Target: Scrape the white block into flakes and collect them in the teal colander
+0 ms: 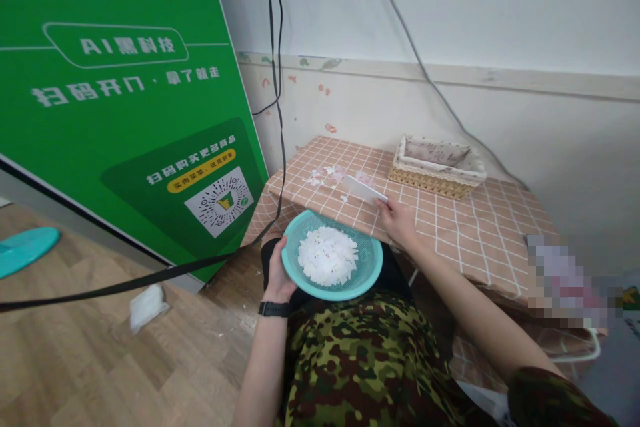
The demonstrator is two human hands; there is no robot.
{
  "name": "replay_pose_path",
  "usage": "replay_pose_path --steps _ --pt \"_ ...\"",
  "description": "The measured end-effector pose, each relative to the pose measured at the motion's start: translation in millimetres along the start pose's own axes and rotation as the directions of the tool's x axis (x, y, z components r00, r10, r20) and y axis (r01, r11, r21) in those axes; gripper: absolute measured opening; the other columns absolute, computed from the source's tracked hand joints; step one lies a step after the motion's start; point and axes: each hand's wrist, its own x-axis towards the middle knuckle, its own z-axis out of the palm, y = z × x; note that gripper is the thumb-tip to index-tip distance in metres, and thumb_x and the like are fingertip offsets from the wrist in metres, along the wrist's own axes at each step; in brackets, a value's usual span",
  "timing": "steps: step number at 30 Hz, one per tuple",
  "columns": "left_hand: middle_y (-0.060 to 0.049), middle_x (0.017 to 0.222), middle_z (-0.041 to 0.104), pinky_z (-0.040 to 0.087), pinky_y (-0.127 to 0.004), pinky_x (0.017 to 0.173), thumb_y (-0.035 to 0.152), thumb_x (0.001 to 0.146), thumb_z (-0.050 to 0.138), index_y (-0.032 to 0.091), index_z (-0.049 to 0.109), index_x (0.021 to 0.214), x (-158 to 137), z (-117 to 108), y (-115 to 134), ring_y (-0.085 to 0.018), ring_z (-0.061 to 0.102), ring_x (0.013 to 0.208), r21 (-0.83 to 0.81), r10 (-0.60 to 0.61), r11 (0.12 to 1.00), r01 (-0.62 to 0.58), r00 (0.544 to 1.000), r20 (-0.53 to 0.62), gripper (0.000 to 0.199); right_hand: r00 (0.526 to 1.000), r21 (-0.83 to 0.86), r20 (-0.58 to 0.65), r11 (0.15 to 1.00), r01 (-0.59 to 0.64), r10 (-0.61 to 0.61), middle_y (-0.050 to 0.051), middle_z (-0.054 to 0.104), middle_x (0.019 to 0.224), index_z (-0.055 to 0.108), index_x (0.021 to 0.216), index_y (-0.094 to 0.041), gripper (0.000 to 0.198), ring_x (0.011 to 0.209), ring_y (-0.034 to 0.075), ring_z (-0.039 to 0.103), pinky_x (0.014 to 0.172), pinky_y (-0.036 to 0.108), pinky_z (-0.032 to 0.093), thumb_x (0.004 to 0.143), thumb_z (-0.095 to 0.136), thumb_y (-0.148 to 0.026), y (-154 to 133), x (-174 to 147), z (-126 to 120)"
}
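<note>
My left hand (280, 271) grips the left rim of a turquoise plastic colander (371, 273), held at the table's front edge above my lap. A heap of small white flakes, perhaps paper scraps (327, 257), lies in the colander. In my right hand (397, 219) is a flat white piece like a card or scraper (364, 189), pinched at its right end and held low over the tablecloth. Beyond its left end, white and pinkish scraps (325, 175) are scattered on the cloth. Whether the flat piece touches the cloth I cannot tell.
The brown checked tablecloth (450, 233) covers the table. A wicker basket with cloth lining (437, 170) stands near the wall. Dark straps (281, 147) hang left of the table beside a green machine (125, 113). A white packet (148, 308) lies on the floor.
</note>
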Motion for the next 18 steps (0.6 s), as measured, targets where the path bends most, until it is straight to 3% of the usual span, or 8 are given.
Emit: replay_pose_path --steps 5,10,14,18 --pt "-0.007 0.084 0.073 0.048 -0.036 0.087 0.030 0.078 0.058 0.014 0.069 0.092 1 -1 -1 -0.022 0.067 0.079 -0.001 0.031 1.000 -0.031 0.999 -0.011 0.023 0.994 -0.109 0.099 0.992 0.062 -0.051 0.006 0.065 0.072 0.064 0.094 -0.020 0.033 0.065 0.019 0.058 0.058 0.026 0.036 0.091 0.036 -0.038 -1 3 4" --pt "-0.009 0.086 0.073 0.047 -0.039 0.090 0.030 0.077 0.059 0.012 0.069 0.095 1 -1 1 -0.025 0.066 0.088 -0.008 -0.002 1.000 0.002 1.000 -0.017 0.027 0.977 -0.103 0.178 0.986 0.133 -0.114 0.007 0.067 0.081 0.061 0.107 -0.019 0.031 0.072 0.019 0.060 0.064 0.026 0.039 0.089 0.036 -0.027 -3 -1 3" --pt "-0.010 0.090 0.073 0.046 -0.041 0.092 0.030 0.077 0.059 0.012 0.069 0.095 -1 1 2 -0.028 0.064 0.096 -0.032 -0.009 0.999 0.008 1.000 -0.026 0.027 0.958 -0.020 0.217 0.981 0.195 -0.186 0.005 0.067 0.078 0.060 0.108 -0.020 0.031 0.069 0.018 0.059 0.064 0.026 0.040 0.087 0.038 -0.023 -6 -10 1" --pt "-0.010 0.089 0.073 0.045 -0.040 0.093 0.030 0.077 0.059 0.012 0.069 0.095 -1 0 3 -0.028 0.064 0.098 -0.040 -0.004 0.999 0.003 1.000 -0.028 0.027 0.949 0.133 0.230 0.973 0.190 -0.217 0.004 0.064 0.070 0.062 0.093 -0.020 0.027 0.062 0.017 0.057 0.062 0.026 0.039 0.090 0.038 -0.032 -14 -19 -4"
